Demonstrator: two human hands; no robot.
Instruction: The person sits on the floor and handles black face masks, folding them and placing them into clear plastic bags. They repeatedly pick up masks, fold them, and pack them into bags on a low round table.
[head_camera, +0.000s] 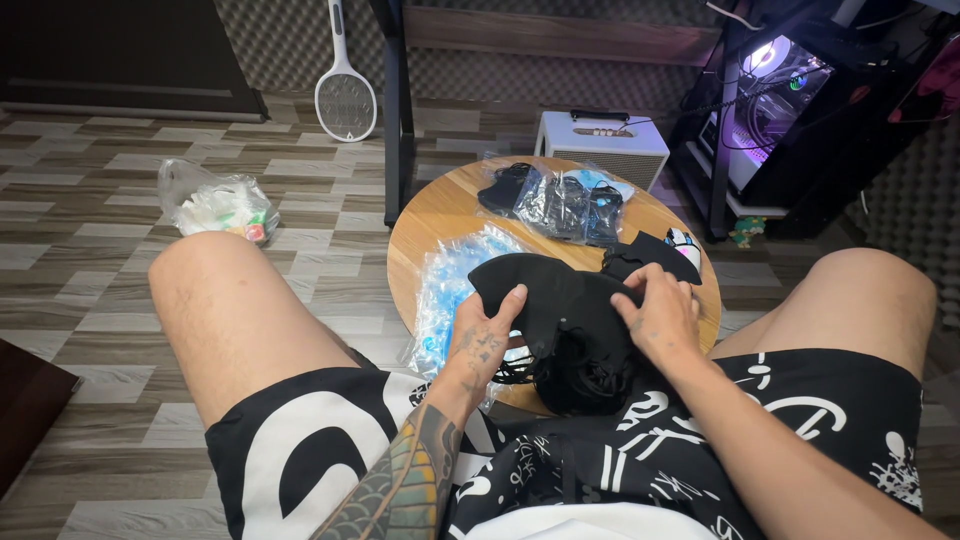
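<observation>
Both hands (575, 325) gripping black masks (560, 300)

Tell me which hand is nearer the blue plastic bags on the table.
Left. The left hand grips the black masks right beside the blue bags, nearly touching them. The right hand holds the masks' far side, away from the bags.

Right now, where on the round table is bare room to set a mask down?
Bare wood on the table: the left-rear arc, between the blue packs and bagged masks. Front is crowded: left hand and right hand hold a black mask stack.
</observation>
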